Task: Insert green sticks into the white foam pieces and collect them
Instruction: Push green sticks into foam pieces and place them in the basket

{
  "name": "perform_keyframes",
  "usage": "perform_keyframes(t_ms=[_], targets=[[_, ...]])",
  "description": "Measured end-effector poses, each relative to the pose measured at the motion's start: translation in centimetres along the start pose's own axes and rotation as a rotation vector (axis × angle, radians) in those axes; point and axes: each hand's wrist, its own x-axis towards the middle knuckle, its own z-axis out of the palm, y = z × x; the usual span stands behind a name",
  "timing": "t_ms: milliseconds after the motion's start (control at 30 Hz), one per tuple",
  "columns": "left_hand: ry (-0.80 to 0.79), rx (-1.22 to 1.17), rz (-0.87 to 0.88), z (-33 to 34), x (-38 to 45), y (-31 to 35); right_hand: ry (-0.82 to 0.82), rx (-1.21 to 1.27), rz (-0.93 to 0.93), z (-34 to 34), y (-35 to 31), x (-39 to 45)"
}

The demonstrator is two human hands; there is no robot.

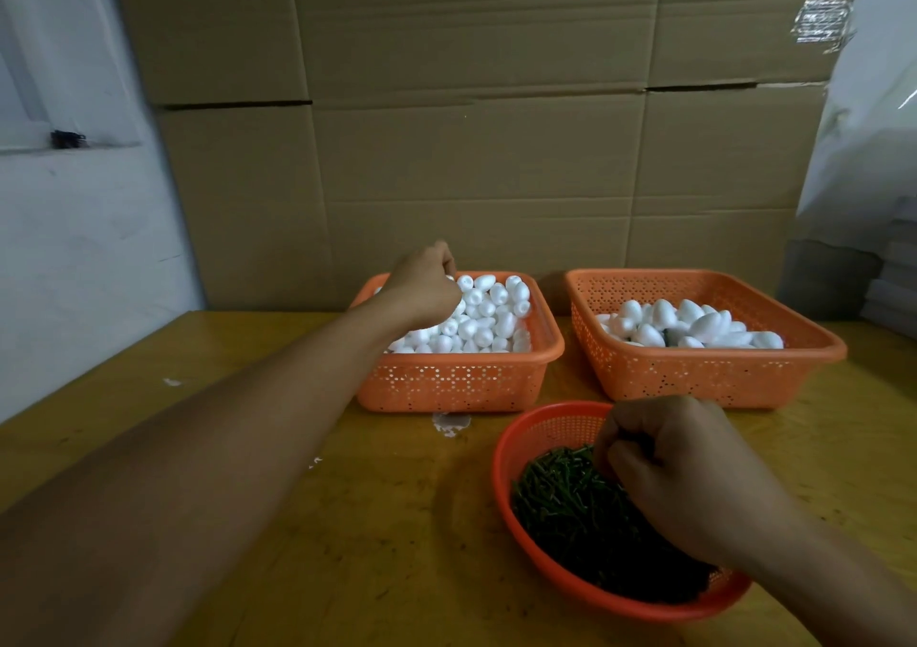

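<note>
I can read no text, label, brand, number or sign anywhere in my head view. The cardboard sheets (471,100) standing along the tabletop's far edge are plain and unprinted, and the shiny tape patch (821,21) near their upper right corner carries no lettering I can make out. The orange baskets (451,383) and the wooden tabletop (248,448) bear no markings either.
</note>
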Motion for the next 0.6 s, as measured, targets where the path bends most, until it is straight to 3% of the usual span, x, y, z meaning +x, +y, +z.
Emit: perform_keyframes(t_ms=[200, 400, 600], targets=[[-0.014, -0.398, 0.097, -1.0, -4.6, 2.1, -0.045, -0.049, 0.031, -0.2, -0.4, -0.1], [-0.177, -0.774, 0.149, -0.1, -10.7, 3.6, -0.250, -0.226, 0.049, -0.5, -0.8, -0.2], [-0.364, -0.894, 0.185, 1.3, -14.4, 4.1, -0.440, -0.409, 0.030, -0.4, -1.3, -0.6]])
